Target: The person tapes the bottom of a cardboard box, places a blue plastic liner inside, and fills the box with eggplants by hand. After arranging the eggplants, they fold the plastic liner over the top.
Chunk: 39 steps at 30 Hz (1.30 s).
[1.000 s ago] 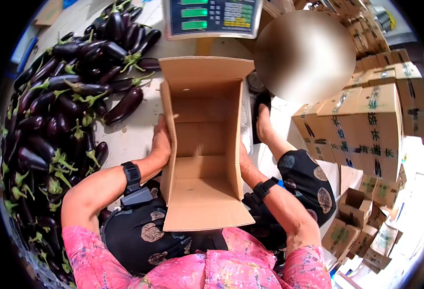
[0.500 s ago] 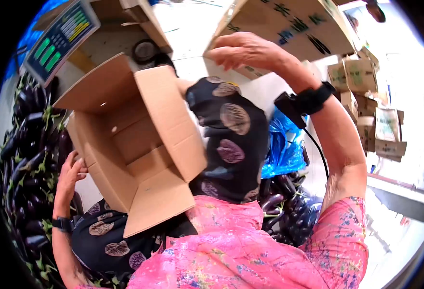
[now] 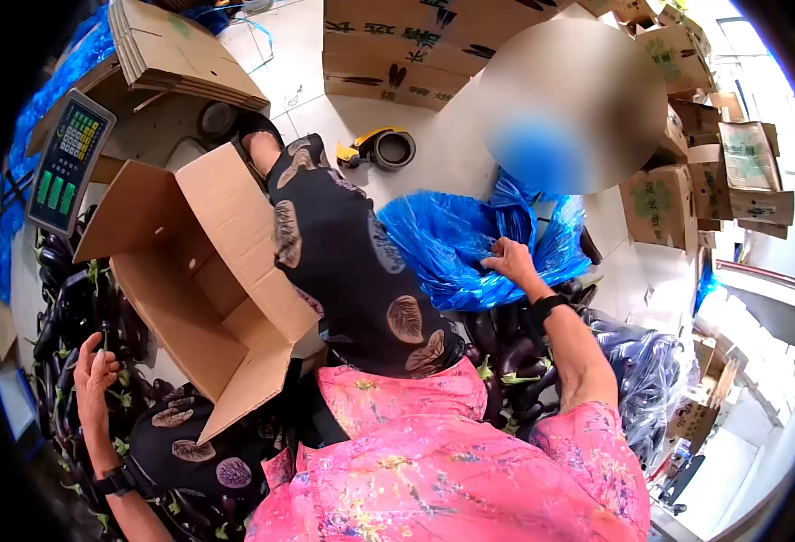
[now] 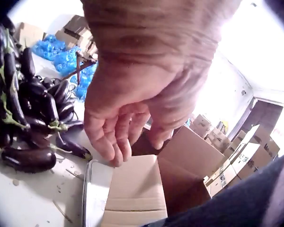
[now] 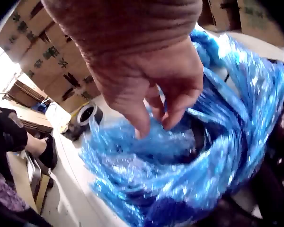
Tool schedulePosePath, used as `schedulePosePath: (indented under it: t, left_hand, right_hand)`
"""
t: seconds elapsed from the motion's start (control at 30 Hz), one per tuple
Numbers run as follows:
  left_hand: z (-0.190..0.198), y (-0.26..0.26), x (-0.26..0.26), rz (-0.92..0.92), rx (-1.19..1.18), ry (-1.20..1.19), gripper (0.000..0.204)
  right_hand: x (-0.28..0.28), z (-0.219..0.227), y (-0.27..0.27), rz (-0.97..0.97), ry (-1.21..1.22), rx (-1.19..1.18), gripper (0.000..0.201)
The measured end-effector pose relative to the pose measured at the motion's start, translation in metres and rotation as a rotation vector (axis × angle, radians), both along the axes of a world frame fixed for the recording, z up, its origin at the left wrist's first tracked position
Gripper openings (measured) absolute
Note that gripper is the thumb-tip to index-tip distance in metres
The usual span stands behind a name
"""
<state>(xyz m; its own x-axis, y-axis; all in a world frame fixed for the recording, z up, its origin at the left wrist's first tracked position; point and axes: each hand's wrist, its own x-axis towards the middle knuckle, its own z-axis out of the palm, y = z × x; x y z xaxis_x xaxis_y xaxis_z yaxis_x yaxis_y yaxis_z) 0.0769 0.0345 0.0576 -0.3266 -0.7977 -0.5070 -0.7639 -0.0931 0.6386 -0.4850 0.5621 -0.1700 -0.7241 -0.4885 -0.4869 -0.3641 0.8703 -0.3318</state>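
An open cardboard box (image 3: 176,307) stands tilted at the person's lap, flaps spread, nothing seen inside. Beside its left side is the left hand (image 3: 97,375), fingers loosely bent and holding nothing. In the left wrist view, that hand (image 4: 137,94) hangs over a box flap (image 4: 135,184). On the other side, the right hand (image 3: 515,262) is at a pile of blue plastic bags (image 3: 451,244). The right wrist view has this hand (image 5: 151,80) over the crumpled blue plastic (image 5: 156,175), thumb and fingertips apart with no plastic between them.
Eggplants (image 3: 63,316) lie heaped at the left, and more eggplants (image 3: 510,348) lie under the blue bags. A scale display (image 3: 70,163) stands at the upper left. Tape rolls (image 3: 388,149) rest on the floor. Flattened cartons (image 3: 181,59) and packed boxes (image 3: 397,50) stand beyond.
Both hands have left the box sides. The right hand has swung right, out to the blue bags. The head view has turned right, and the box now leans at the left.
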Motion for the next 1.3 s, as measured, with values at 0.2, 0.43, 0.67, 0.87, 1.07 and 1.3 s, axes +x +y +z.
schedulePosePath:
  t: [0.2,0.43,0.67,0.87,1.07,1.3]
  left_hand:
    - [0.027,0.016,-0.032,-0.153,-0.070,-0.079,0.053]
    - [0.055,0.050,-0.081,-0.239,-0.137,-0.030,0.047]
    - [0.067,0.073,-0.114,-0.293,-0.128,0.039,0.043]
    - [0.105,0.135,-0.183,-0.410,-0.046,0.315,0.041]
    - [0.079,0.201,-0.285,-0.745,-0.018,0.594,0.057]
    - [-0.037,0.268,-0.362,-0.862,-0.272,0.658,0.033]
  right_hand:
    - [0.033,-0.022,-0.030,-0.294,0.269,-0.084,0.051]
    - [0.041,-0.025,-0.038,-0.212,0.324,-0.191,0.049]
    - [0.013,-0.024,-0.047,-0.039,0.185,-0.263,0.016]
    - [0.027,0.139,-0.108,-0.302,-0.607,-0.841,0.016]
    - [0.066,0.226,-0.139,0.153,-0.560,-0.812,0.012]
    - [0.071,0.243,-0.120,0.066,-0.785,-0.925,0.014]
